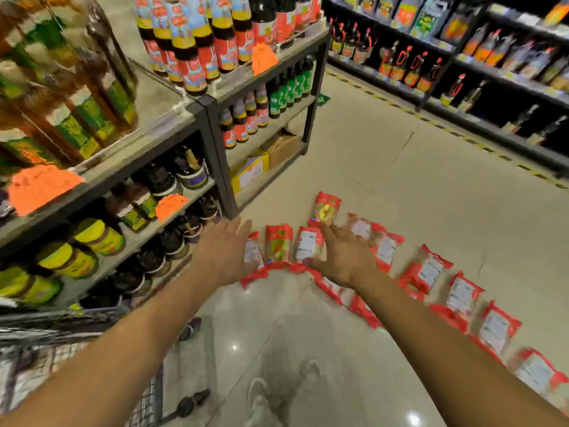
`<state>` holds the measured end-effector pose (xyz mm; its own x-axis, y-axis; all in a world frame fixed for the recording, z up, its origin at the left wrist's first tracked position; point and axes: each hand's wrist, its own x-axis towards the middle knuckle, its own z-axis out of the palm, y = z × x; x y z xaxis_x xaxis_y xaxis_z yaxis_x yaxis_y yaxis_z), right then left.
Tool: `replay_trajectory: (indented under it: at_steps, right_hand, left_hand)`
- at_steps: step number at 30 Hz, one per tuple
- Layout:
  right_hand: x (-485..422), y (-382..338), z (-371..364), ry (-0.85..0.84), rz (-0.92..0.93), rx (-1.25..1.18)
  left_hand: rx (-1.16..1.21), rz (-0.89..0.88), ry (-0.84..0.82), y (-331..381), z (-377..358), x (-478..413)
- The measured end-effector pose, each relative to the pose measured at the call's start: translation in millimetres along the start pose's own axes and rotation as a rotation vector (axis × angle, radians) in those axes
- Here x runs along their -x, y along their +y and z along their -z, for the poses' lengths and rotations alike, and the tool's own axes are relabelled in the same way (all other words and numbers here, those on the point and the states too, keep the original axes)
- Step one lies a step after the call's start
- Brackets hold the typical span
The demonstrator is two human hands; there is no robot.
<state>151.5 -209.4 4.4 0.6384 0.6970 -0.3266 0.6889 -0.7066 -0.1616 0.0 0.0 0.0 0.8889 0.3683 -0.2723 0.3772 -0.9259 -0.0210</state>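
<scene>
Several red packets with white labels lie in a curved row on the shop floor, from the middle to the lower right. My left hand is stretched out with straight fingers above the leftmost packets. My right hand is spread flat over the packets just right of them, near a packet with its red and yellow front facing up. Neither hand grips anything. Whether the palms touch the packets I cannot tell.
A grey metal shelf full of sauce bottles and jars stands at the left. A shopping cart is at the lower left. Dark shelves of bottles line the far right behind a yellow-black floor stripe. My shoes show below.
</scene>
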Motion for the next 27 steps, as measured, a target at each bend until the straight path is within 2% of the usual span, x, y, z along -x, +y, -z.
replay_trajectory:
  at_steps: [2,5,10,15,17,21,27]
  right_hand:
    - [-43,8,-13,0.001,0.002,-0.038]
    - [-115,21,-39,-0.100,0.027,-0.113]
    - [-245,58,-112,-0.217,-0.063,-0.282]
    - [-350,92,-224,-0.359,-0.192,-0.482]
    - [-389,105,-279,-0.388,-0.223,-0.530]
    - [-459,126,-387,-0.463,-0.307,-0.648]
    - [-559,151,-548,-0.416,-0.391,-0.801]
  left_hand:
    - [0.052,0.047,-0.016,-9,-14,-35]
    - [0.099,0.111,-0.050,-21,-51,-92]
    - [0.218,0.309,-0.192,-26,-115,-193]
    - [0.467,0.485,-0.308,-43,-265,-300]
    - [0.550,0.594,-0.359,-42,-310,-333]
    - [0.720,0.700,-0.418,-50,-421,-389]
    - [1.005,0.908,-0.285,-88,-637,-442]
